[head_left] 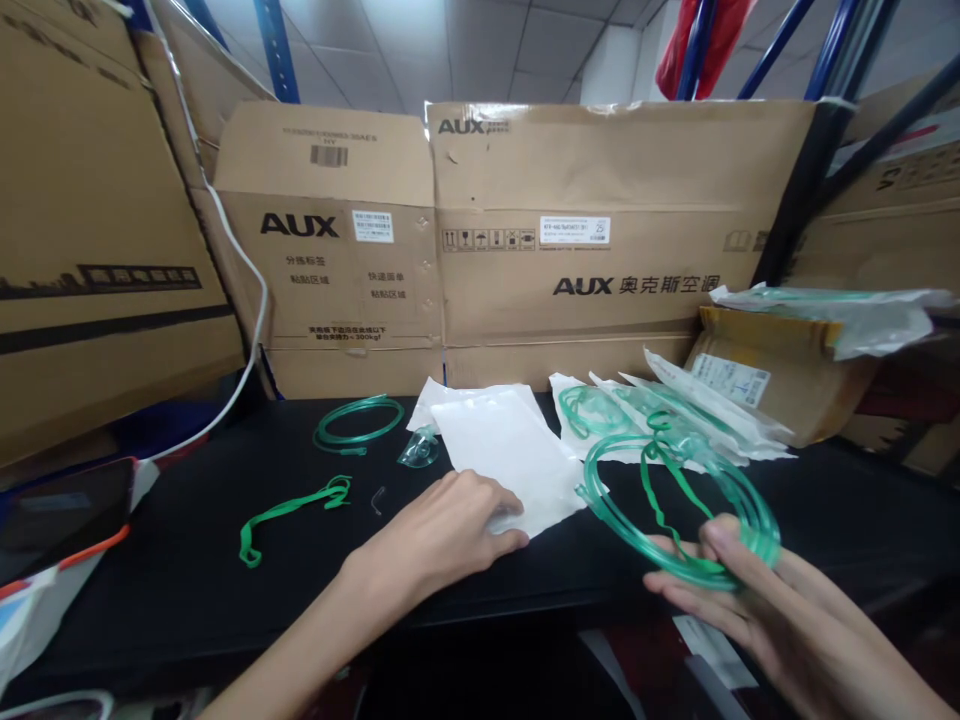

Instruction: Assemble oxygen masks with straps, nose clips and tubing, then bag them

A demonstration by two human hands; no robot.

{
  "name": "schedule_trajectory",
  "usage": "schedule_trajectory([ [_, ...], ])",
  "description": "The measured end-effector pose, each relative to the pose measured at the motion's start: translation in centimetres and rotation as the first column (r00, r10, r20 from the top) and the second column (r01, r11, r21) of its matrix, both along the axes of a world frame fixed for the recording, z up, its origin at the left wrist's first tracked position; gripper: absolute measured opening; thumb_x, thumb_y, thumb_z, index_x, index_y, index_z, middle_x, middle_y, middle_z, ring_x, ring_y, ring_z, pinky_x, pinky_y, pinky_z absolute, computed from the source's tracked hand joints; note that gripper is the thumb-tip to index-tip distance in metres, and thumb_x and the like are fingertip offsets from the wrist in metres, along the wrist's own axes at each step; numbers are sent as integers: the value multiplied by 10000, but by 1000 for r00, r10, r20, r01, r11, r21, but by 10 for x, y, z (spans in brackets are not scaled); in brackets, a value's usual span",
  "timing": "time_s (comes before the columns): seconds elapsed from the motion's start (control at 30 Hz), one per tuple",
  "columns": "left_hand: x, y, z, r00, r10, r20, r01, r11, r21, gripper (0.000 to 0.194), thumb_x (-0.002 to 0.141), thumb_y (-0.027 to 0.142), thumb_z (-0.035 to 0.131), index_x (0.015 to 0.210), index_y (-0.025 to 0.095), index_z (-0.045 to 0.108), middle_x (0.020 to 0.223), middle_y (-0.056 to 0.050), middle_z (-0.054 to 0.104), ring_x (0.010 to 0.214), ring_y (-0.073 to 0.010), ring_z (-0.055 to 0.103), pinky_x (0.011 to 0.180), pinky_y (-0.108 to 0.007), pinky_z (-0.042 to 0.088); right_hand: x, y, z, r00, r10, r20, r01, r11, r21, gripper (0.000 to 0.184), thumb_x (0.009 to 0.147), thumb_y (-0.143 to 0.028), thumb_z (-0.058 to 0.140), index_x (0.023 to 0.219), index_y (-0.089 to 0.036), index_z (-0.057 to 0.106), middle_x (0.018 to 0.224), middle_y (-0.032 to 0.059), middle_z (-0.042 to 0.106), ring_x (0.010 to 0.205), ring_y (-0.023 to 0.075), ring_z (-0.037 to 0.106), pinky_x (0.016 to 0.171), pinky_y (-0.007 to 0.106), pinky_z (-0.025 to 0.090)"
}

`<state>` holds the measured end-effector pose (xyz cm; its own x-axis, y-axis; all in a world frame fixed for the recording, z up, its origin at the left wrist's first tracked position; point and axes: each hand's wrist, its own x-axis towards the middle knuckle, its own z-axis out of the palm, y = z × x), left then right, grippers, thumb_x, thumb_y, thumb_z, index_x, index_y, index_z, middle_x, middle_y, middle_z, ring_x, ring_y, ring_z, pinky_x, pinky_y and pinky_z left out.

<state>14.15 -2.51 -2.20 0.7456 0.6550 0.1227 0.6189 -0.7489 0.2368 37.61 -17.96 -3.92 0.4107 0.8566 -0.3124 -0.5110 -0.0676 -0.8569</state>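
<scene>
1 green tubing coil (756,505) sits between the right fingers (731,548), closed on its edge.

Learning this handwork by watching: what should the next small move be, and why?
Perhaps lower the coiled, translucent green plastic tubing onto the flat white paper packet: the right hand holds it close by, and the left hand, at the packet's near end, could steady it.

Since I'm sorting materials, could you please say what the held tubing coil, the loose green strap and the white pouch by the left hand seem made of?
Held tubing coil: likely glossy plastic, translucent green with highlights.
Loose green strap: mostly dull, soft-looking; perhaps elastic or rubber, as it folds limply.
White pouch: probably matte paper, opaque and wavy-edged.
</scene>
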Motion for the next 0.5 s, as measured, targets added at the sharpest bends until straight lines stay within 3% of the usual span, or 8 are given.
schedule_trajectory([
  [0.17, 3, -9, 10, 990, -68, -120, 78, 993, 86, 170, 847, 219, 598, 848, 189, 766, 821, -88, 745, 801, -276, 718, 690, -324, 517, 2, 1, -10, 997, 76, 17, -76, 997, 7, 390, 705, -449, 866, 874, -136, 707, 1003, 132, 780, 1054, 377, 721, 958, 448, 603],
  [0.37, 8, -8, 8, 991, 31, -127, -12, 988, 152, 351, 793, 286, 631, 1125, 216, 723, 983, -103, 748, 863, -313, 702, 718, -375, 534, -4, -2, -7, 998, 42, 46, -43, 999, 28, 436, 666, -421, 894, 958, -148, 720, 941, 90, 788, 979, 371, 747, 949, 483, 601],
  [0.5, 17, -6, 7, 984, 45, -172, -2, 970, 243, 281, 833, 257, 575, 1071, 192, 710, 922, -110, 732, 785, -322, 698, 671, -405, 530, -10, -5, -1, 997, 63, 36, -62, 998, -33, 539, 598, -455, 924, 992, -161, 702, 957, 105, 794, 945, 369, 756, 917, 470, 614],
])
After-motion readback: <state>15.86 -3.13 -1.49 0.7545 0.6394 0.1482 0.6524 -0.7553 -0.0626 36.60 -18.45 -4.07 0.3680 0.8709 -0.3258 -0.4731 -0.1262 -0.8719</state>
